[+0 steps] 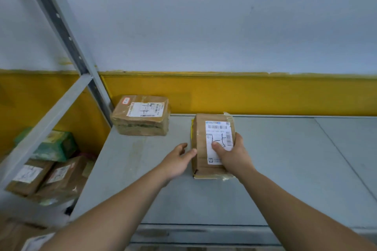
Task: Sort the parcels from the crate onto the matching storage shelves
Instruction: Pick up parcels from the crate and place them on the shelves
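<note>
A brown taped parcel (201, 142) with a white barcode label lies on the grey shelf (275, 169), near its middle. My right hand (232, 155) grips the parcel from its right side, thumb pressed on the label. My left hand (179, 159) rests at the parcel's left edge with fingers apart, fingertips touching its side. A second brown parcel (141, 115) with a handwritten label sits at the shelf's back left corner, against the yellow wall.
A grey perforated metal upright (61, 26) and a slanted beam stand at the left. Behind them, on a lower shelf, lie several brown parcels (47, 177) and a green one (55, 144). The shelf extends to the right.
</note>
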### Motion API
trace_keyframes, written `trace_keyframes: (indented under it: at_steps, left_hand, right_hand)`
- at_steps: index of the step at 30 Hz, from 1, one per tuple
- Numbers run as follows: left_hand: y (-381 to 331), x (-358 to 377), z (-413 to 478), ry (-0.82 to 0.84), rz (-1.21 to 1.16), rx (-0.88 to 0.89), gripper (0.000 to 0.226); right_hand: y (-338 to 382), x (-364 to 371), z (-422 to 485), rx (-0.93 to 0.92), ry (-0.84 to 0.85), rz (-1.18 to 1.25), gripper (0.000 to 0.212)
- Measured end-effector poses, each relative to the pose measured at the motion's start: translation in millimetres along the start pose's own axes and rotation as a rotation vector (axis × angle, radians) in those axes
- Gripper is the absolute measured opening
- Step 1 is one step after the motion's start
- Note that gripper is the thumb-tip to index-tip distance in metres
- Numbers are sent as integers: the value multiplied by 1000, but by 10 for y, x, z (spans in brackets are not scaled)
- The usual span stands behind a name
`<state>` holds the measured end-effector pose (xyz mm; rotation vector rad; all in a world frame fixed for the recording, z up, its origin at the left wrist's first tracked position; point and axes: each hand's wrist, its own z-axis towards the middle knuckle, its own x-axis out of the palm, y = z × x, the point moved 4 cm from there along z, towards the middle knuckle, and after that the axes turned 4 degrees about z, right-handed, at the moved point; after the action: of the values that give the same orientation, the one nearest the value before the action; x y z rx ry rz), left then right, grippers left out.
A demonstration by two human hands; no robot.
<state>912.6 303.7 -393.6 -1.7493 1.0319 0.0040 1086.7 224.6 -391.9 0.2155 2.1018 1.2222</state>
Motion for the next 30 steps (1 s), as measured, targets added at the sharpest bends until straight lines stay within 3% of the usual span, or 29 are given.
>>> trace_keyframes:
  at_steps: [3, 11, 18, 25, 30]
  left_hand:
    - [-301, 344, -41, 50, -47, 71, 62]
    - [-1061, 1590, -240, 393, -50, 224, 65]
    - [-1860, 2842, -686, 554, 123, 436, 66]
    - [-2614, 4324, -998, 598, 212, 502, 72]
    - [-2877, 4907, -920, 569, 235, 477, 74]
  right_hand:
    - [-160, -370, -105, 2, -96, 44, 63]
    - [-804, -1700, -647, 108, -434, 149, 61]
    - [-1524, -2964, -1120, 208, -642, 313, 61]
    - [-2370, -4401, -1311, 241, -701, 293, 65]
    - [-2649, -5017, -1057, 244, -650, 284, 61]
